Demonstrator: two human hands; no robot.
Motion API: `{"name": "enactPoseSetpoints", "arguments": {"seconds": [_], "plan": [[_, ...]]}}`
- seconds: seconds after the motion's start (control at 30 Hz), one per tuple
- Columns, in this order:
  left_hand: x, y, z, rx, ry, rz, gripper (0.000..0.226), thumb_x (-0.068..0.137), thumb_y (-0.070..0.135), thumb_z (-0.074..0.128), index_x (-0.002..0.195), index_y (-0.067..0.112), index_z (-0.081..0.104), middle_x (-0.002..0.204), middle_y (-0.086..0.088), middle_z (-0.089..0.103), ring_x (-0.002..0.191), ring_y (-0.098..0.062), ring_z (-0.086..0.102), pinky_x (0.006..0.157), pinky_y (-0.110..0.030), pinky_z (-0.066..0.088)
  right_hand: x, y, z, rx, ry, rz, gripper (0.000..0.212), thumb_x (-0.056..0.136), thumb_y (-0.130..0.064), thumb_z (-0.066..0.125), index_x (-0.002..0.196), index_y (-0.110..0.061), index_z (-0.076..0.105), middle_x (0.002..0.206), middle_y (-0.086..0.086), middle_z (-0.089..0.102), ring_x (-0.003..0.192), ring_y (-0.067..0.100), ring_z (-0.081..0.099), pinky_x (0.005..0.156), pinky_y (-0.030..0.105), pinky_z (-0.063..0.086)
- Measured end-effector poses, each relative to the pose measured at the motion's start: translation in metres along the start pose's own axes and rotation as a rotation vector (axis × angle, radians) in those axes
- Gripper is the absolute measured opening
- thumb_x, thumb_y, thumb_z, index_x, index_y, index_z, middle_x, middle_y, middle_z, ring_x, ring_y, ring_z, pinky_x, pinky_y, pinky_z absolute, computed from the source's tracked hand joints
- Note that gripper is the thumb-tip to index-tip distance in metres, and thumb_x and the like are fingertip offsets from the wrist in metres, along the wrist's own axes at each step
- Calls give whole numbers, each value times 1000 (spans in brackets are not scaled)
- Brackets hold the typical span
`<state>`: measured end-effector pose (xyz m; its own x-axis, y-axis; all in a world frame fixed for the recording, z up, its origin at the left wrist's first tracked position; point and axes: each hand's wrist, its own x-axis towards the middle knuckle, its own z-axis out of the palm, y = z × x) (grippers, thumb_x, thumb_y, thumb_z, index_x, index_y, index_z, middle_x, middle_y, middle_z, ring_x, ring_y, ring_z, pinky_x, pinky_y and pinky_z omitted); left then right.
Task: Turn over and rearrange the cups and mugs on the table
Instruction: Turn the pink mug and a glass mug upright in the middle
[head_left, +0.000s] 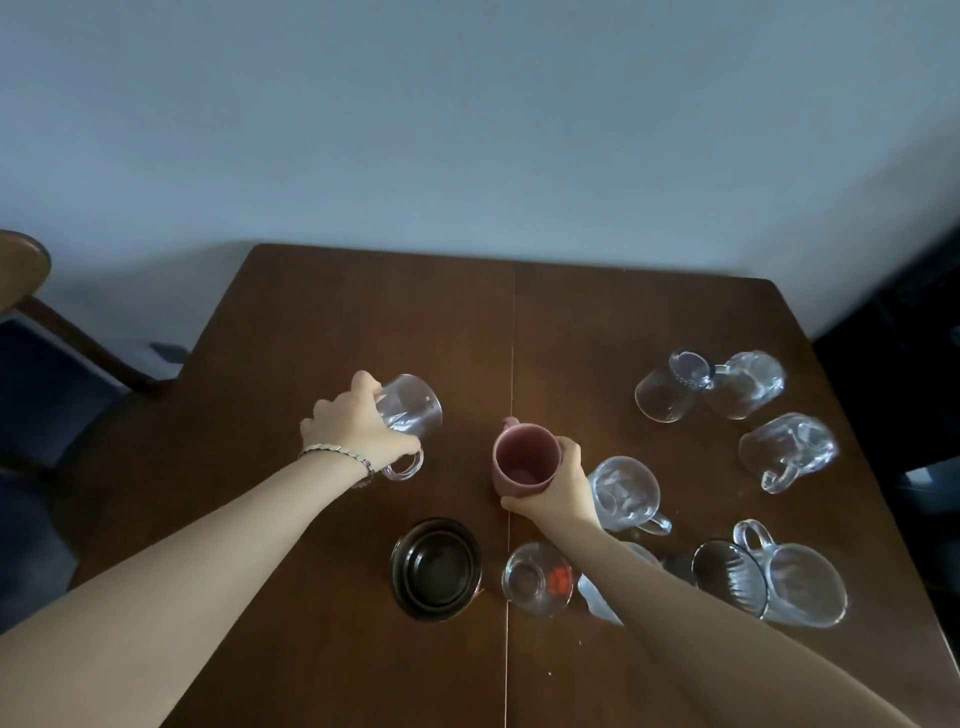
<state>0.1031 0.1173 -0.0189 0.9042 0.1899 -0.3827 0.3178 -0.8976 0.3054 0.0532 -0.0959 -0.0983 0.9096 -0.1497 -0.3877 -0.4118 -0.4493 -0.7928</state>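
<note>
My left hand (353, 423) grips a clear glass mug (413, 408) left of the table's centre seam; the mug is tilted, its handle pointing toward me. My right hand (558, 486) wraps around a pink ceramic mug (524, 460) on the seam, mouth facing up. Just right of that hand stands a clear glass mug (626, 493). A dark cup (436, 569) and a glass with a red print (537, 579) sit near me. Several more glass mugs lie on the right, such as one (789, 449) on its side and a pair (709, 384) at the back.
The brown wooden table (363, 312) ends at a pale wall. A wooden chair (31, 291) stands at the left, a dark object beyond the right edge. Two overlapping glasses (769, 579) sit near the front right corner; my right forearm hides another glass.
</note>
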Motion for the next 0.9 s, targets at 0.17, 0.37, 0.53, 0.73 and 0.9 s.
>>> {"name": "enactPoseSetpoints", "arguments": {"seconds": [0.17, 0.37, 0.53, 0.73, 0.9], "plan": [[11, 14, 20, -131, -46, -24, 71, 65, 29, 78, 120, 17, 35, 114, -7, 61, 96, -27, 62, 79, -38, 53, -15, -12, -14, -121, -92, -53, 107, 66, -11, 84, 147, -23, 15, 147, 5, 32, 135, 21, 35, 109, 36, 35], [11, 4, 48, -404, -126, 2, 95, 59, 2, 82, 138, 21, 32, 140, -10, 43, 116, -31, 53, 87, -37, 51, -19, -19, -32, -233, -124, -170, 97, 72, -19, 80, 147, -22, 18, 149, 4, 28, 135, 17, 33, 99, 20, 32], [6, -8, 63, -415, -164, 66, 89, 56, 6, 85, 130, 24, 38, 122, 1, 55, 114, -27, 53, 93, -36, 49, -14, -17, -40, -325, -140, -175, 84, 74, -11, 74, 143, -18, 28, 147, 7, 31, 134, 19, 35, 95, 18, 30], [5, -11, 66, -311, -232, 138, 90, 59, 9, 85, 131, 17, 32, 132, -4, 50, 107, -19, 55, 92, -29, 44, -14, -18, -47, -402, -132, -194, 66, 76, -10, 70, 134, -19, 42, 138, 4, 39, 126, 18, 43, 89, 17, 35], [4, -9, 55, -53, -370, 251, 81, 70, 2, 75, 133, 20, 27, 122, -7, 54, 91, -19, 59, 79, -26, 48, -20, -17, -60, -465, -185, -182, 54, 78, -12, 68, 129, -19, 50, 135, 3, 44, 127, 17, 42, 94, 17, 31]]}}
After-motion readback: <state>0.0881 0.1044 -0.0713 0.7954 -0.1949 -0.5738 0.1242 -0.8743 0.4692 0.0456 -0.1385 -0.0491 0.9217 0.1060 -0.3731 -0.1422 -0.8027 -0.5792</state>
